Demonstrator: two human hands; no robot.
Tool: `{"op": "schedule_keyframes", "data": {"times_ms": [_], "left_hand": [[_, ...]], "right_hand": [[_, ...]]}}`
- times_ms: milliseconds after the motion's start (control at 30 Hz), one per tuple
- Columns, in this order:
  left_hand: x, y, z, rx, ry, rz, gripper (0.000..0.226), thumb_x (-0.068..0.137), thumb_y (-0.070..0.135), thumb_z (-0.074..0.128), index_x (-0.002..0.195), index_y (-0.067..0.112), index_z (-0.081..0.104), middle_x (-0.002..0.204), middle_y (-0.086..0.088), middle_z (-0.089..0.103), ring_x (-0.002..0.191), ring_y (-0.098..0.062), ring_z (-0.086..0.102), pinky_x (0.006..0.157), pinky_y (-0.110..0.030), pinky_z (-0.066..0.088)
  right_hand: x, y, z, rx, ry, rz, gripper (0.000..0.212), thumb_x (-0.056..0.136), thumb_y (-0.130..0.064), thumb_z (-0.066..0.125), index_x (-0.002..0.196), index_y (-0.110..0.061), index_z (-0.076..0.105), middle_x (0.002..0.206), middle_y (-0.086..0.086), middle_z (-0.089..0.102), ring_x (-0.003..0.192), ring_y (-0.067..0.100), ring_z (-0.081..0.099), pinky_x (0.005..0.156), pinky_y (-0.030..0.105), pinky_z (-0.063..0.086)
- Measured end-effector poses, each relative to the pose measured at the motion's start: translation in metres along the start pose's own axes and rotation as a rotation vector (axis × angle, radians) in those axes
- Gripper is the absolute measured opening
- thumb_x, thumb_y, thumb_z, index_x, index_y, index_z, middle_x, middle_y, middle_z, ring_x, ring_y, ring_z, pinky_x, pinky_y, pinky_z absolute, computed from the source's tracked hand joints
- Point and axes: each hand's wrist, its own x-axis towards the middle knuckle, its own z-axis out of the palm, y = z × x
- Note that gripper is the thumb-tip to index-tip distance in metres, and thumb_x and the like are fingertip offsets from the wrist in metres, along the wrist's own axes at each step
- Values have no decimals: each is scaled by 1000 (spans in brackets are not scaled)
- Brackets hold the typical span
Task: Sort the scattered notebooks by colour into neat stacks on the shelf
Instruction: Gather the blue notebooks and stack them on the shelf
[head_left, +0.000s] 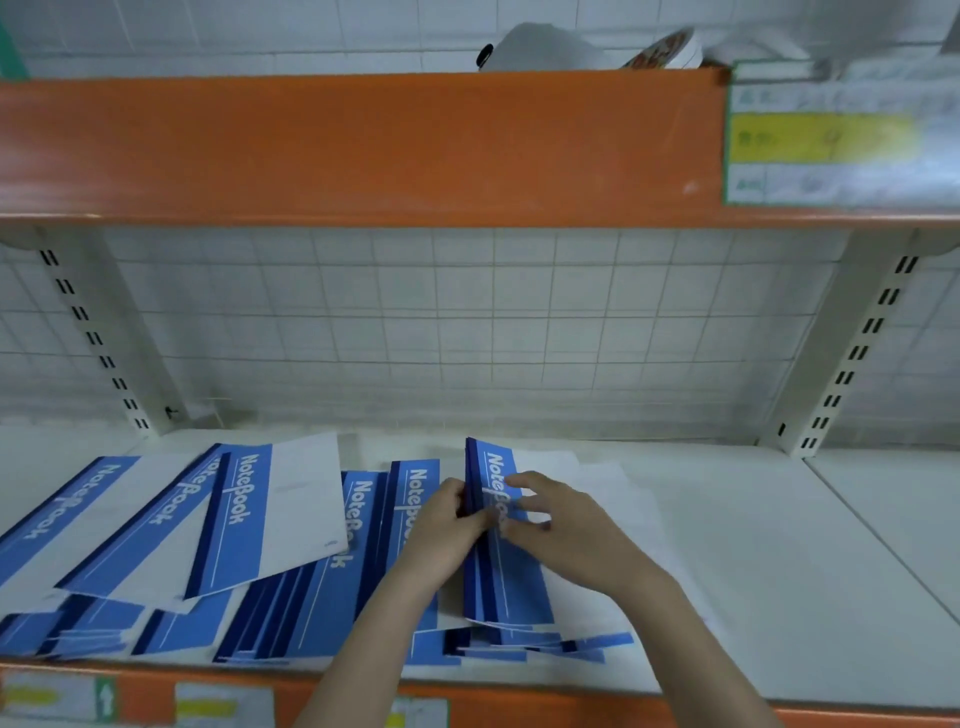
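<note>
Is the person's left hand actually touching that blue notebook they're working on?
Touching. The head view shows the left hand gripping the spine edge of the raised notebook, fingers curled against it.

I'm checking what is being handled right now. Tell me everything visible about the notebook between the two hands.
The notebook has a glossy cover with a dark blue spine band, a lighter blue panel printed "NoteBook" in white, and a white part to the right. It lies tilted atop the rightmost pile on the white shelf. The left hand grips its spine edge; the right hand rests fingers on its cover.

Left hand (451, 519) gripping, right hand (558, 522) spread
</note>
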Motion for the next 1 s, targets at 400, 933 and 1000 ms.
{"op": "schedule_keyframes", "data": {"times_ms": [400,933,1000], "left_hand": [[-11,39,-3,-407,141,553,17,91,21,59,106,29,55,96,5,65,88,-14,63,76,-27,55],[-5,12,10,-342,233,316,12,77,26,75,82,18,69,73,8,71,67,-1,65,56,-9,47],[0,16,14,-263,197,354,15,81,28,72,84,14,66,71,3,68,64,-5,61,55,-12,46]], "right_hand": [[-3,5,-27,648,495,-36,11,94,-10,48,84,-5,45,72,10,40,69,15,39,60,18,34],[-2,13,12,645,601,-241,24,102,-16,36,102,-16,60,88,-10,66,79,4,58,72,15,45],[-2,19,2,500,668,-186,23,102,-15,36,92,-14,56,76,-6,61,65,5,51,59,16,40]]}}
